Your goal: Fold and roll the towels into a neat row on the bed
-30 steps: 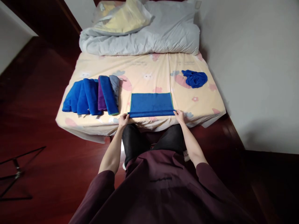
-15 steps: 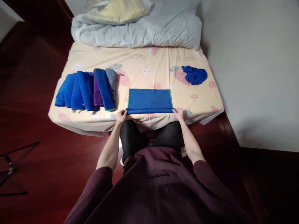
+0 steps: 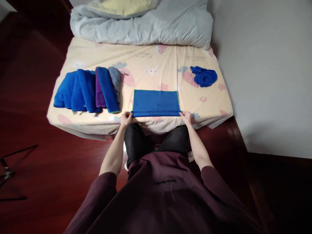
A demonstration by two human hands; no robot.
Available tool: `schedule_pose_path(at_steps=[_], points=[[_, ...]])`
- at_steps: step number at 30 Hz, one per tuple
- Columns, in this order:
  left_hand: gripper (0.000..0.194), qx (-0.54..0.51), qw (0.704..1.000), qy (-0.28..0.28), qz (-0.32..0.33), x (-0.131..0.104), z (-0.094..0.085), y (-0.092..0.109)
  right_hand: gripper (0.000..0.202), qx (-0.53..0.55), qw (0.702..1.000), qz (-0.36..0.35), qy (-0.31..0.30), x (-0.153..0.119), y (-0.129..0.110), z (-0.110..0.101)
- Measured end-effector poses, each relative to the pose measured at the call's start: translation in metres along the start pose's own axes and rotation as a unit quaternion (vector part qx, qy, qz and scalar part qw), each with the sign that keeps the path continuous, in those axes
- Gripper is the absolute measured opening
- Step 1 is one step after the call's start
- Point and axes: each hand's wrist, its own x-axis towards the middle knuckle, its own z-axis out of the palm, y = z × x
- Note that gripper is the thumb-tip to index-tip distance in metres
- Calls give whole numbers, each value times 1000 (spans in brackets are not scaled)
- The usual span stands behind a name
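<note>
A blue towel [image 3: 156, 100] with a green edge lies flat near the front edge of the bed, its near side turned over into a narrow strip. My left hand [image 3: 126, 119] pinches the left end of that strip, and my right hand [image 3: 186, 117] pinches the right end. To the left sit several rolled or folded blue towels [image 3: 85, 91], side by side with a purple towel [image 3: 100, 87] and a grey towel [image 3: 114, 79]. A crumpled blue cloth [image 3: 205, 77] rests in a heap on the right.
The bed [image 3: 151, 58] has a cream sheet with carrot and rabbit prints. Across its far side lies a bunched grey quilt [image 3: 141, 29] with a yellow pillow [image 3: 129, 7] on top. A wall [image 3: 265, 71] stands at the right; black stand legs [image 3: 9, 174] are on the floor at left.
The camera view has shifted slightly. Both hands keep their pinch on the towel's near strip, and the folded strip looks nearly the same as before.
</note>
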Motion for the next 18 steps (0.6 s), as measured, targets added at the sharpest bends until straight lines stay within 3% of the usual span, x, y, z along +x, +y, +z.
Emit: schedule_pose_path(at_steps=[10,18], points=[[24,-19,999,7,-31,0,2,0,25,-37,999,-9,8,-4,6,8],[20,19,999,29,-39,-1,10,6,46,-172,984,-50,-2,-16,-13,12]])
